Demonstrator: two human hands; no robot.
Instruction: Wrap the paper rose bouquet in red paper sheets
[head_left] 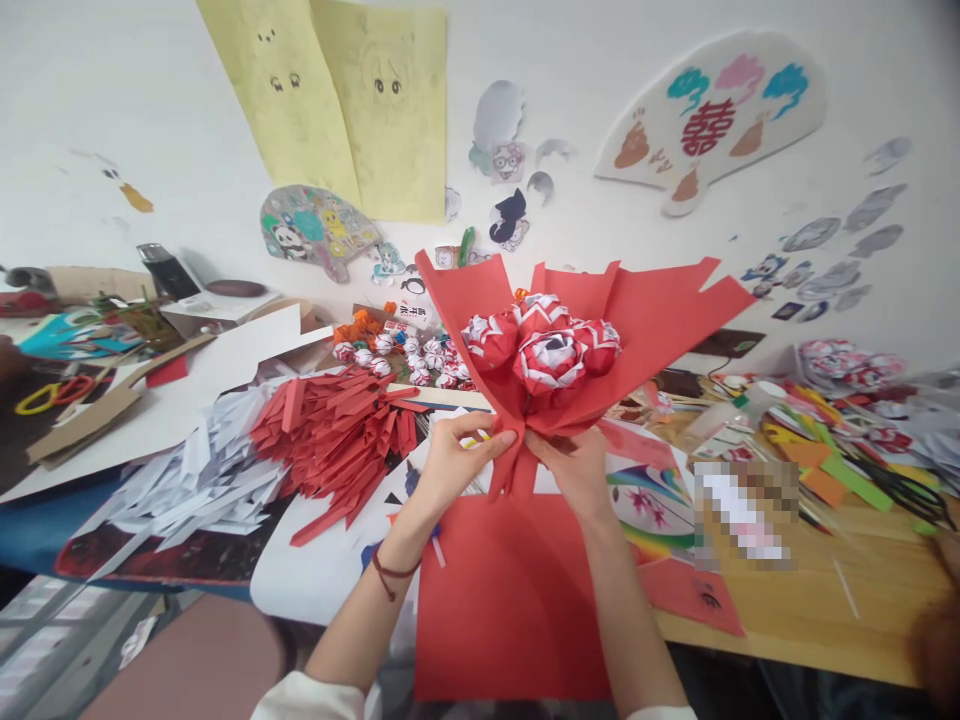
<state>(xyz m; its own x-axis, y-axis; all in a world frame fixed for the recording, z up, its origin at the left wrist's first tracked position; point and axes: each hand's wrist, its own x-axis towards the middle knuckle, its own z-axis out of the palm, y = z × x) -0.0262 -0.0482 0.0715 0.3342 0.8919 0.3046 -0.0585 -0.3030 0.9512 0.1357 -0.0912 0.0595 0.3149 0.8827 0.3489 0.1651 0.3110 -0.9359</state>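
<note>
A bouquet of several red-and-white folded paper flowers (551, 358) stands upright in a wrap of red paper (652, 320). My left hand (465, 455) pinches the gathered neck of the wrap from the left, thumb and fingers closed on the red paper. My right hand (574, 465) is closed on the same neck from the right, its fingertips partly hidden behind the paper folds. Below the bouquet a flat red sheet (514, 600) lies at the table's front edge. The stems are hidden by the wrap.
Piles of red strips (337, 435) and white strips (202, 470) lie on the left, with yellow-and-red scissors (56, 395) beyond. Small paper flowers (424, 355) are behind. Coloured paper (832, 465), a clear bottle (739, 410) and black scissors (900, 490) lie right. A wall stands behind.
</note>
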